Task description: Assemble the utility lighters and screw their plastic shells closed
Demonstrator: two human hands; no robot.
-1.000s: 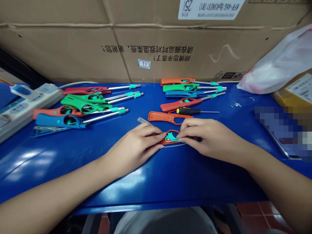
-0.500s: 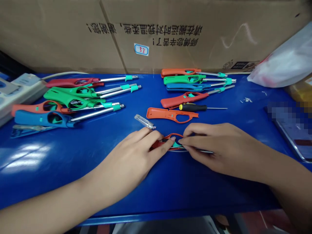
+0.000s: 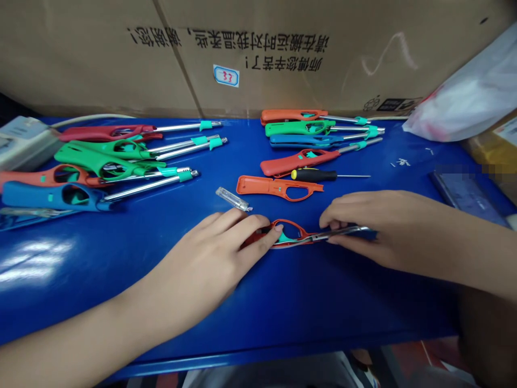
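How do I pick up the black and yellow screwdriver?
Probably pinch the screwdriver by its thick handle, coming straight down from above. It lies flat, and its handle is much fatter than the thin metal shaft, so there's more to grip. The red lighter sits close behind the handle and the orange half-shell in front, leaving little room from the sides.

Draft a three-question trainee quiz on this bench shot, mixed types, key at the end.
1. Multiple choice: What colours is the handle of the screwdriver? A) red and white B) black and yellow C) solid green
2. True or false: The left hand has its fingers on the open orange casing.
3. Fill in: The right hand holds the silver-coloured ____ at the narrow end of that casing.

Key:
1. B
2. True
3. metal tube
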